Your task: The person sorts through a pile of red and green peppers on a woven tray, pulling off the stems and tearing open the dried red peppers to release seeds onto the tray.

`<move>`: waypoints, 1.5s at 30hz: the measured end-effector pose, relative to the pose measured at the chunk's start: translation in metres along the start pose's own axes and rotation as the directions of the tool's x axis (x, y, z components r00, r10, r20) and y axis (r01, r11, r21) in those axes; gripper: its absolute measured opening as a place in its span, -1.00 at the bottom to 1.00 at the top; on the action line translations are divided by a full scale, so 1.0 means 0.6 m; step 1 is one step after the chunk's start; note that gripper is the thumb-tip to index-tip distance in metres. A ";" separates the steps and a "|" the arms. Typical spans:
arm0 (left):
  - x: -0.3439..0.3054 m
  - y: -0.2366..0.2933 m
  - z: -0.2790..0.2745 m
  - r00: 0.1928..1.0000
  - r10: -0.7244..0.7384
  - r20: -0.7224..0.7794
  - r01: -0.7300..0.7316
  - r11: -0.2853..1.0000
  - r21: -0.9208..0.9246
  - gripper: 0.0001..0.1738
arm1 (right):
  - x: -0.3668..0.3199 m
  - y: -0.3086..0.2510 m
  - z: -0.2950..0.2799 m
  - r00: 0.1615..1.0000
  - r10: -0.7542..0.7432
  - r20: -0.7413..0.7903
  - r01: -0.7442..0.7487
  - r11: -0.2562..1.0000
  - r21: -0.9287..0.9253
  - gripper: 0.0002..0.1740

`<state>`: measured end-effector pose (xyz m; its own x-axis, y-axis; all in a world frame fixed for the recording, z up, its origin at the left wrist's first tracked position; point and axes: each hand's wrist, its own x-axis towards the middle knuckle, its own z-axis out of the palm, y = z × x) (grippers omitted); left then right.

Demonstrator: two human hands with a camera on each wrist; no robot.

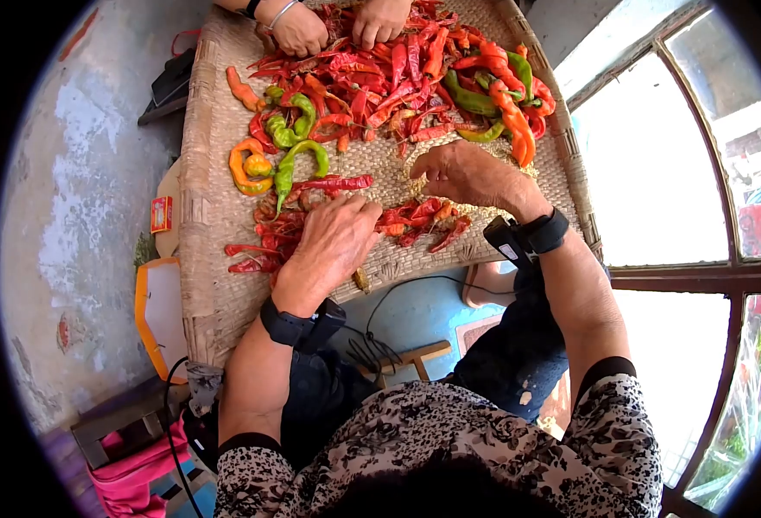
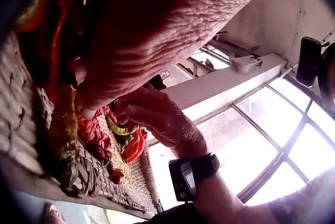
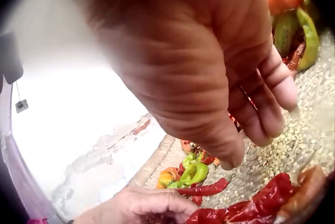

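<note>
My left hand (image 1: 333,242) lies over a row of red dried chili peppers (image 1: 419,220) at the tray's near edge, its fingertips down among them. Whether those fingers grip a pepper I cannot tell. Just above the woven tray (image 1: 212,112), my right hand (image 1: 475,177) hovers with loosely bent, parted fingers and nothing between them. Pale seeds (image 3: 282,148) are scattered below its fingertips in the right wrist view. A long red chili (image 1: 337,183) and curled green peppers (image 1: 298,168) lie beyond my left hand.
Another person's hands (image 1: 301,33) reach into the big heap of red chilies (image 1: 380,82) at the far side. Fresh green and orange peppers (image 1: 501,95) sit at the far right. A window (image 1: 656,173) stands to the right, a peeling wall (image 1: 78,173) to the left.
</note>
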<state>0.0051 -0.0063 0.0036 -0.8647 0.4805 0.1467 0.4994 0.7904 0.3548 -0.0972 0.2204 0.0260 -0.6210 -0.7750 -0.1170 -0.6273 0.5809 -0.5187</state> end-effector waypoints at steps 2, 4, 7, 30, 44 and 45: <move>0.001 -0.003 0.002 1.000 0.013 -0.001 -0.013 1.000 0.007 -0.74 | -0.002 -0.009 0.021 0.982 0.065 0.176 -0.063 0.998 -0.018 -0.74; -0.001 -0.002 0.001 1.000 0.023 -0.007 -0.023 1.000 0.015 -0.74 | -0.003 -0.005 0.039 0.986 0.063 0.156 -0.045 0.992 -0.117 -0.78; -0.001 0.000 -0.003 1.000 0.002 0.008 -0.003 1.000 0.005 -0.76 | 0.001 -0.003 0.044 0.991 0.044 0.129 -0.016 0.978 -0.206 -0.82; 0.001 0.000 0.006 1.000 0.016 0.011 -0.017 0.998 0.058 -0.81 | 0.002 -0.036 0.040 0.993 -0.107 0.057 0.103 0.993 0.063 -0.67; 0.001 -0.007 0.011 0.999 0.039 -0.021 -0.038 0.998 0.045 -0.82 | 0.019 -0.026 0.080 0.993 -0.117 -0.016 0.112 0.973 -0.200 -0.83; 0.000 -0.006 0.010 0.999 0.035 -0.016 -0.034 0.998 0.050 -0.82 | 0.017 -0.027 0.076 0.995 -0.097 -0.011 0.093 0.975 -0.202 -0.82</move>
<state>0.0033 -0.0069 -0.0035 -0.8476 0.5015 0.1735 0.5304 0.7918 0.3027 -0.0720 0.1918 -0.0053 -0.5624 -0.8249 -0.0574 -0.7639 0.5449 -0.3459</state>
